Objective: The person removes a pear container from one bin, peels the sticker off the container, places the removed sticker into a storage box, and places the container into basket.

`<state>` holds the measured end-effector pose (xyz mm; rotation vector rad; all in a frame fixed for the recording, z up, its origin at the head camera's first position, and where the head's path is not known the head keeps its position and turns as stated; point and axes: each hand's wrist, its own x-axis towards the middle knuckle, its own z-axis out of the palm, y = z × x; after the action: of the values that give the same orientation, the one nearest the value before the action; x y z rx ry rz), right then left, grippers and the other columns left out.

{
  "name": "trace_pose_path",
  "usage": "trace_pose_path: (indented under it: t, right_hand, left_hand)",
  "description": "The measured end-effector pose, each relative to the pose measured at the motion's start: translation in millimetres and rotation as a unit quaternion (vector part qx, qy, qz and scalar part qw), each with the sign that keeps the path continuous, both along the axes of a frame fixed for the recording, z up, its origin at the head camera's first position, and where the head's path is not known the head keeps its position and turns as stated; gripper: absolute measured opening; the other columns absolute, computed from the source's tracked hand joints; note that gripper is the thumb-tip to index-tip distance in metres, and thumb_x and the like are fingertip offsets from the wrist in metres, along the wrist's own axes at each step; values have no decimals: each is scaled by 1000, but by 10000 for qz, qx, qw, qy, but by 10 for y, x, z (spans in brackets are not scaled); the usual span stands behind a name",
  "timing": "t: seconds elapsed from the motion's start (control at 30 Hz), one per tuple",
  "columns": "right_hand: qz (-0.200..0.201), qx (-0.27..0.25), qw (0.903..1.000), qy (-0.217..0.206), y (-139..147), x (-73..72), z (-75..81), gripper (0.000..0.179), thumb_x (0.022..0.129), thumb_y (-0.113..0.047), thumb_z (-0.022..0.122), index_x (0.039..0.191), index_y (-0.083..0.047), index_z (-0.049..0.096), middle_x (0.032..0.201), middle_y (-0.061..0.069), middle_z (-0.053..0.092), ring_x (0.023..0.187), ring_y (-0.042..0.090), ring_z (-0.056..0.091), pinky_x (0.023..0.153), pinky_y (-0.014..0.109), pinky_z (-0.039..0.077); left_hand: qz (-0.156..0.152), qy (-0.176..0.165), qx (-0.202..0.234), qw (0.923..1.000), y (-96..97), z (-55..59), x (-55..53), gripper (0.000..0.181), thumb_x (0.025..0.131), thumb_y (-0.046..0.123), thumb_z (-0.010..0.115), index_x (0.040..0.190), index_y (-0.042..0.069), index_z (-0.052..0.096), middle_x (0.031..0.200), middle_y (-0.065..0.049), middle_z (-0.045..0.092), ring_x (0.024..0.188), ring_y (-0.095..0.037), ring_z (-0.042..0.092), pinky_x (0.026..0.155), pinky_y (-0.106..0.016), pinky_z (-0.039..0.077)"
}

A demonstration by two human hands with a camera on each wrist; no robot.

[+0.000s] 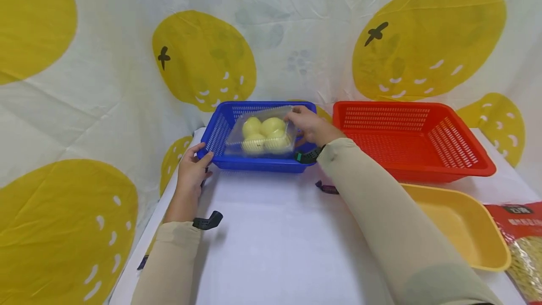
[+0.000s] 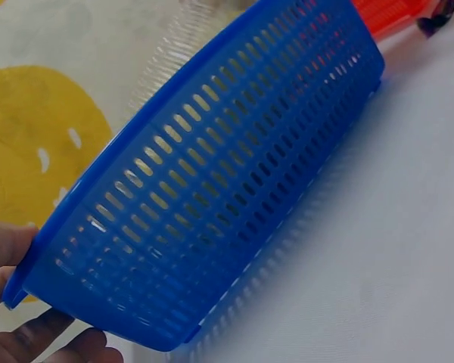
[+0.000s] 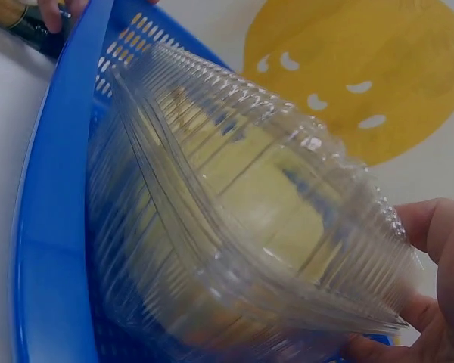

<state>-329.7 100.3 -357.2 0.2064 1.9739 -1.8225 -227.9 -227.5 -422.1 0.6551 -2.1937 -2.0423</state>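
Note:
My right hand (image 1: 312, 126) grips the right end of a clear plastic clamshell box (image 1: 235, 142), fingers at its edge. Inside the box are several pale yellow round fruits (image 1: 273, 127). The box is tilted and lies partly within the blue basket (image 1: 262, 163), its lower side behind the front rim. At the basket's front left corner, my left hand (image 1: 191, 172) holds the rim. In the left wrist view, the left thumb lies over the rim while other fingers (image 2: 41, 330) reach under it. The right wrist view shows the right hand (image 3: 439, 295) at the box's corner.
A red basket (image 1: 417, 173) stands to the right of the blue one. Nearer on the right are a yellow tub (image 1: 450, 215) and a red bag with a see-through part (image 1: 518, 239). Small dark wrapped packets lie on the white table (image 1: 271, 239). A fruit-print cloth (image 1: 292, 36) hangs behind.

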Motion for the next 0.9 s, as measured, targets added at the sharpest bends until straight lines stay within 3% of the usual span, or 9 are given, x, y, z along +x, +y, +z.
trace_pose_path:
  t: [0.27,0.6,0.9]
  right_hand:
    - [47,-233,9997,-79,-18,-81,-109,75,107,-24,62,170,-23,21,173,11,23,145,57,40,106,76,44]
    - [492,-508,9975,-24,-18,-218,-216,79,108,-36,65,172,-29,18,177,7,15,150,54,35,108,72,45]
    - [669,-993,9928,-58,-6,-352,-313,76,108,-20,62,171,-30,21,171,9,25,151,52,31,111,76,39]
  left_hand:
    - [-66,-16,-141,9999,-4,2,-24,53,107,22,70,157,26,54,150,-12,57,131,-30,60,107,-54,54]
    - [-58,-137,-177,9997,-36,13,-8,52,107,24,69,157,29,54,148,-10,59,132,-28,61,107,-53,54]
    - [-107,-158,-213,9996,-29,19,-20,52,106,26,70,156,30,55,147,-10,60,130,-28,61,107,-52,55]
